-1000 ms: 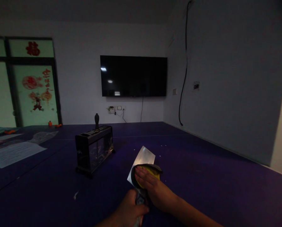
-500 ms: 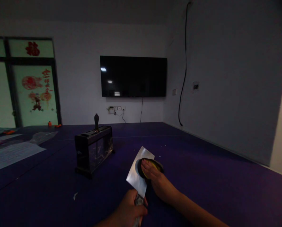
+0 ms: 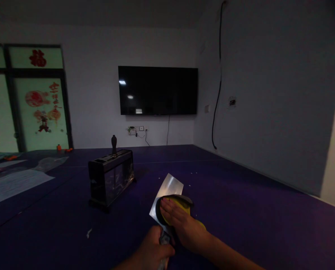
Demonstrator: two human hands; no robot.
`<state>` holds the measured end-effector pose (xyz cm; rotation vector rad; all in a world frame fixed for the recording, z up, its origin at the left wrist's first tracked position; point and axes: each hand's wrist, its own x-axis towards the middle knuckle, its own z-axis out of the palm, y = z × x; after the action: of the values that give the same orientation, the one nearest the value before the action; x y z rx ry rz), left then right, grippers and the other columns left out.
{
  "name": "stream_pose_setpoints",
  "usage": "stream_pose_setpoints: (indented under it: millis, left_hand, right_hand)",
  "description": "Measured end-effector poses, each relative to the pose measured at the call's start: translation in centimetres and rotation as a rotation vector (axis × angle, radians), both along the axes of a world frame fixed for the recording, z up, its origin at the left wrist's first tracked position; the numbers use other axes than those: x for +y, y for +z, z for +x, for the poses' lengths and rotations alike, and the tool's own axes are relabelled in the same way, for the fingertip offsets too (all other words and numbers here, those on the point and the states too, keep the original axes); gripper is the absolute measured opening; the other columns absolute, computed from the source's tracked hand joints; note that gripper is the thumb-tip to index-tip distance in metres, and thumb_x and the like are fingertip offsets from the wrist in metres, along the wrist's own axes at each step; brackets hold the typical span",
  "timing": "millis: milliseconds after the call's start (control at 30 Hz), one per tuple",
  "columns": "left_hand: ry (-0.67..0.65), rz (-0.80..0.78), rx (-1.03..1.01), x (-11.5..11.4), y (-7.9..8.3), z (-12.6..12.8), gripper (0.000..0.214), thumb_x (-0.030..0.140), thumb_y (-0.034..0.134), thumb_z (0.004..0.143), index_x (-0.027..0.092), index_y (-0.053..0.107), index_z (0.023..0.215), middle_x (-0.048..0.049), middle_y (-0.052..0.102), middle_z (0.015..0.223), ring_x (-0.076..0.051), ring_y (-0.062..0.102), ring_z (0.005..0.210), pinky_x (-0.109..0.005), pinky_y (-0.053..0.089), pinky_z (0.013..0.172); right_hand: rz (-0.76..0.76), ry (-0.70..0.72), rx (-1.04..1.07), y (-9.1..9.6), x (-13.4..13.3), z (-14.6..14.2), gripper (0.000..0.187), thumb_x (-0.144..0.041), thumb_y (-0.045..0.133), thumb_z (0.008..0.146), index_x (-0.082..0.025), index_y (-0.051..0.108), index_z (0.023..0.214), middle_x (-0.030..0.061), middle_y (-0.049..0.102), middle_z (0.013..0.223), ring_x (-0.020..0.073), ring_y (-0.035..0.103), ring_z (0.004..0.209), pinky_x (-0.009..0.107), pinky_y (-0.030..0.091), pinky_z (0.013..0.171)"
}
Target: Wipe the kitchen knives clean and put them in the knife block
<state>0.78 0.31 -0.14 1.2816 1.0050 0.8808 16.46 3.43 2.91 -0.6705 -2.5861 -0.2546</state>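
Note:
My left hand (image 3: pixel 152 245), low in the middle of the view, is wrapped round the handle of a cleaver (image 3: pixel 169 185). Its broad, shiny rectangular blade points up and away from me. Against the flat of the blade my right hand (image 3: pixel 184 225) presses a yellow and dark grey cloth (image 3: pixel 183 203), fingers laid over it. The cloth hides the lower right part of the blade. Further off to the left stands a black knife block (image 3: pixel 111 176) with see-through sides, and one dark-handled tool (image 3: pixel 114 144) sticks up from its top.
Dark purple-blue covering spreads over the table (image 3: pixel 240 221). Printed paper (image 3: pixel 18 183) and clear plastic film (image 3: pixel 51 164) lie at the left. A white scrap (image 3: pixel 89 233) is in front of the block. A television (image 3: pixel 158 90) hangs on the far wall.
My right hand and the cloth have slid down the blade toward the handle, baring more of its upper part. My left hand and the cleaver have stayed nearly still.

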Motion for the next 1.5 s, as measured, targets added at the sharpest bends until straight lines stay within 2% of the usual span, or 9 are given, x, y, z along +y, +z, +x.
stream_pose_setpoints:
  millis: [233, 433, 733, 1067, 1300, 1500]
  left_hand:
    - [-0.037, 0.023, 0.061, 0.2, 0.0, -0.2, 0.023, 0.012, 0.059, 0.055, 0.017, 0.049, 0.076, 0.0076, 0.046, 0.053, -0.006, 0.04, 0.045, -0.019, 0.028, 0.047]
    - [-0.055, 0.022, 0.087, 0.2, 0.1, -0.3, 0.024, 0.014, 0.058, 0.055, 0.017, 0.05, 0.076, 0.0088, 0.043, 0.048, -0.006, 0.036, 0.039, -0.02, 0.025, 0.043]
    - [-0.046, 0.036, 0.103, 0.1, 0.0, -0.5, 0.022, 0.011, 0.057, 0.054, 0.017, 0.051, 0.075, 0.0095, 0.042, 0.048, -0.005, 0.036, 0.04, -0.019, 0.025, 0.045]
    - [-0.041, 0.032, 0.124, -0.3, 0.6, -0.3, 0.023, 0.007, 0.052, 0.053, 0.017, 0.051, 0.074, 0.0092, 0.042, 0.048, -0.006, 0.037, 0.041, -0.019, 0.026, 0.046]
    - [-0.028, 0.016, 0.105, -0.1, 0.6, -0.2, 0.024, 0.006, 0.052, 0.052, 0.017, 0.05, 0.074, 0.0089, 0.043, 0.05, -0.006, 0.038, 0.043, -0.02, 0.027, 0.047]
    - [-0.063, 0.042, 0.109, 0.1, 0.4, -0.5, 0.024, 0.01, 0.057, 0.054, 0.016, 0.051, 0.076, 0.008, 0.044, 0.052, -0.007, 0.041, 0.047, -0.02, 0.029, 0.05]
  right_hand:
    - [-0.003, 0.028, -0.038, 0.3, 0.6, 0.5, 0.068, 0.002, 0.033, 0.072, -0.014, 0.019, 0.137, 0.006, 0.02, 0.141, 0.0191, 0.012, 0.129, 0.041, 0.022, 0.104]
    - [0.017, 0.015, 0.029, 0.2, 1.4, 1.0, 0.062, 0.002, 0.029, 0.076, -0.013, 0.023, 0.136, 0.0079, 0.023, 0.14, 0.0183, 0.015, 0.129, 0.041, 0.023, 0.104]
    - [0.007, -0.176, 0.183, -1.0, 3.4, 2.0, 0.067, 0.005, 0.024, 0.073, -0.015, 0.021, 0.136, 0.0084, 0.023, 0.14, 0.0187, 0.016, 0.129, 0.044, 0.023, 0.103]
    - [0.037, -0.185, 0.162, -1.1, 2.6, 1.4, 0.069, 0.007, 0.024, 0.071, -0.013, 0.018, 0.137, 0.0093, 0.022, 0.14, 0.0197, 0.014, 0.129, 0.044, 0.025, 0.103]
    - [0.099, -0.131, 0.042, -1.4, 1.8, 0.8, 0.068, 0.005, 0.028, 0.071, -0.013, 0.019, 0.136, 0.0078, 0.019, 0.142, 0.0196, 0.012, 0.129, 0.041, 0.027, 0.103]
    - [0.149, -0.11, -0.03, -0.9, 1.1, 0.4, 0.068, 0.005, 0.03, 0.072, -0.013, 0.019, 0.136, 0.0067, 0.017, 0.142, 0.0191, 0.01, 0.13, 0.039, 0.025, 0.104]
